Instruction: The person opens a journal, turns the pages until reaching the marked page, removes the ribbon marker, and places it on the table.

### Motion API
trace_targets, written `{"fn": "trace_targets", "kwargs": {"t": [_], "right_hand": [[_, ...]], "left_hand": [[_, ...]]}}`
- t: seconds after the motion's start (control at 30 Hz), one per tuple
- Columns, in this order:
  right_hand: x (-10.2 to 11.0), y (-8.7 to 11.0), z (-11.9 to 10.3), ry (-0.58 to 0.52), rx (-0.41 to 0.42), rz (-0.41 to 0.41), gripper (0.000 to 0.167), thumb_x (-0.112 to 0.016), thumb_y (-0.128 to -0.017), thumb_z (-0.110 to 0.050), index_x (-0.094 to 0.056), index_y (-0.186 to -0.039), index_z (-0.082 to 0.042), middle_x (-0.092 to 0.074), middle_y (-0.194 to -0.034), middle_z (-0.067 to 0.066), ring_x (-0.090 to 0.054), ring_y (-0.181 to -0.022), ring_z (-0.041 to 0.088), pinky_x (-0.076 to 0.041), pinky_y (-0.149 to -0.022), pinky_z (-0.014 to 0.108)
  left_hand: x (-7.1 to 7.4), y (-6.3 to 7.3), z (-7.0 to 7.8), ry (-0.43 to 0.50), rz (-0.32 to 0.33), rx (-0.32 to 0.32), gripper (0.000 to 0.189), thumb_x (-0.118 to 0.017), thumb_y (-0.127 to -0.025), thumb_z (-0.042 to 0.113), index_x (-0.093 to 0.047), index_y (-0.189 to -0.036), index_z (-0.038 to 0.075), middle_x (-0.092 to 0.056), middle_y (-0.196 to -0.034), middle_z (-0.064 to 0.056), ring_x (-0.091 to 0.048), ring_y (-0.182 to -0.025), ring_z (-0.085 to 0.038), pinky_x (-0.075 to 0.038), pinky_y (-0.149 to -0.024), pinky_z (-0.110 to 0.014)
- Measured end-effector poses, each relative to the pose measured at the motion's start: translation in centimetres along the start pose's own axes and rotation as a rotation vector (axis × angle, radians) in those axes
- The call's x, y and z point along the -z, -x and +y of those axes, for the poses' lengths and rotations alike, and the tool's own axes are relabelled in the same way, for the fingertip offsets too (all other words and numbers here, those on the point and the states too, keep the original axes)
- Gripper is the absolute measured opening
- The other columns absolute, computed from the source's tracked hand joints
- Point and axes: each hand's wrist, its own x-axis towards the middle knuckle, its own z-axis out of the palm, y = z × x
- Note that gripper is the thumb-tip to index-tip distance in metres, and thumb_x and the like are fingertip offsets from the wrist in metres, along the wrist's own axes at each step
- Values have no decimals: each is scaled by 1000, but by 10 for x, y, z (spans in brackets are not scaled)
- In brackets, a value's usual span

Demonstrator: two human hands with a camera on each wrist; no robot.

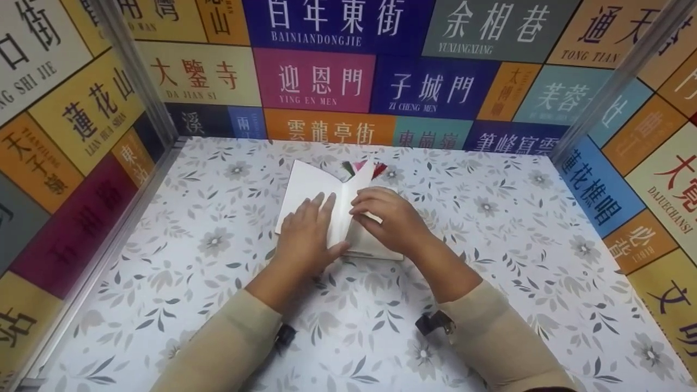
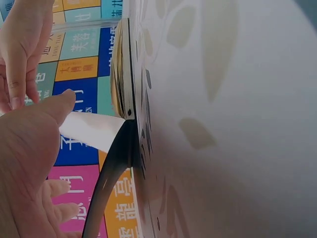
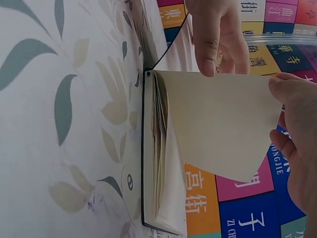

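Note:
An open notebook with blank white pages lies on the flowered table surface, its left side lifted off the table in the left wrist view. My right hand pinches the edge of one page between thumb and fingers. That page stands up from the page block. Over the notebook's left side is my left hand, with its fingers spread and fairly straight. Whether its fingertips press on the paper cannot be told. Green, pink and red tassel-like ends show past the notebook's top edge.
White cloth with grey flowers and leaves covers the table. Colourful panels with large Chinese characters stand behind it and on both sides. A dark strap hangs at the right sleeve, and another dark piece at the left one.

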Motion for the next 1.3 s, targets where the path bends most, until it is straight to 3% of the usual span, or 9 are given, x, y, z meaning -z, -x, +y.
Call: {"fn": "trace_targets", "kwargs": {"t": [0.27,0.53,0.87,1.07,1.3], "right_hand": [[2,4,2,15,-30,16,11,-78,-99,-18,-82,-110,-18,-75,-137,-1,-64,-140,20,-50,-122,37],[4,13,9,-10,-49,-3,24,-78,-100,-21,-80,-124,-18,-71,-145,-1,-61,-143,19,-49,-123,40],[6,27,19,-11,-93,-33,31,-75,-102,-28,-75,-132,-20,-67,-149,-2,-59,-145,20,-49,-122,39],[8,33,26,-6,-162,-107,38,-76,-101,-32,-73,-137,-20,-64,-155,-3,-54,-151,21,-45,-126,43],[8,39,37,-20,-285,-269,60,-76,-99,-41,-60,-154,-25,-48,-169,-4,-39,-162,27,-34,-132,53]], "left_hand": [[1,-1,1,32,84,-4,107,-77,-94,56,-13,-174,23,-29,-177,-10,-34,-162,-37,-38,-128,-61],[2,-1,0,63,104,8,111,-80,-93,52,-11,-174,23,-25,-179,-9,-31,-163,-38,-36,-130,-60],[5,0,-6,23,190,-21,117,-86,-89,45,-8,-174,26,0,-184,-7,-13,-168,-39,-26,-134,-60],[8,0,-8,-51,151,-32,115,-85,-91,43,-6,-174,31,7,-184,-4,-1,-170,-38,-17,-136,-63],[6,0,-14,-89,58,-35,106,-81,-94,43,-12,-174,34,3,-184,-2,0,-171,-35,-13,-135,-67]]}}
